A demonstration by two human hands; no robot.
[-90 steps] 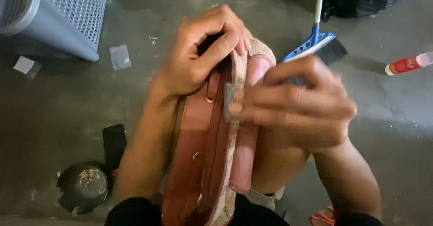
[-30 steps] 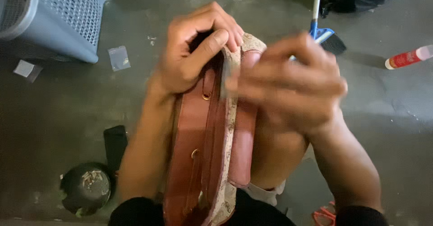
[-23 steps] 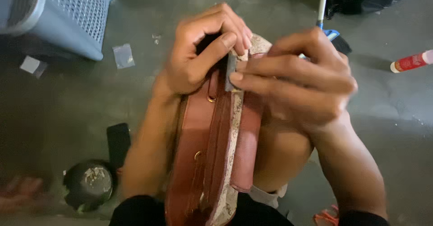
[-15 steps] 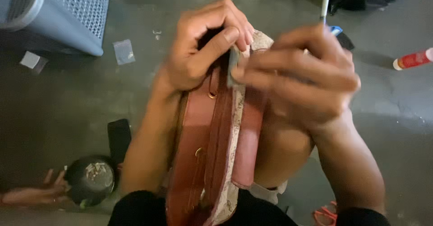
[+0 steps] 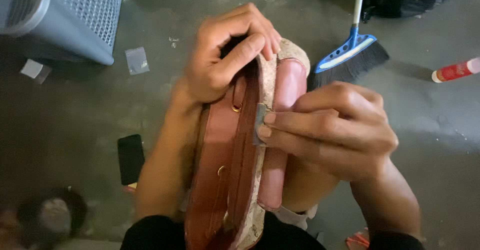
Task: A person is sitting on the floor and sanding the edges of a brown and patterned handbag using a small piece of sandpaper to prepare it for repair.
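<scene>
**Brown leather piece held lengthwise between both hands**

The brown leather piece point(image 5: 225, 180) runs with its long axis from about six o'clock, nearest the person, up toward twelve o'clock, leaning slightly right at the far end. Its near end is cut off by the lower edge and by dark clothing. A pink pad point(image 5: 280, 145) and a pale patterned lining edge lie along its right side.

The right hand point(image 5: 340, 130), at three o'clock, pinches a small grey flat piece point(image 5: 260, 125) between fingertips and thumb against the lining edge; it may be a blade or scraper, but it is too small to tell. The left hand point(image 5: 225, 60), at twelve o'clock, is clamped round the far end, thumb pressed on the rim.

Farther off on the grey floor: a black phone-like slab point(image 5: 131, 158) at nine o'clock, a blurred dark round object point(image 5: 50, 215) at eight, a grey plastic basket point(image 5: 65, 15) at ten, a blue broom point(image 5: 350, 55) at one, and a red-and-white tube point(image 5: 456, 70) at two.
</scene>
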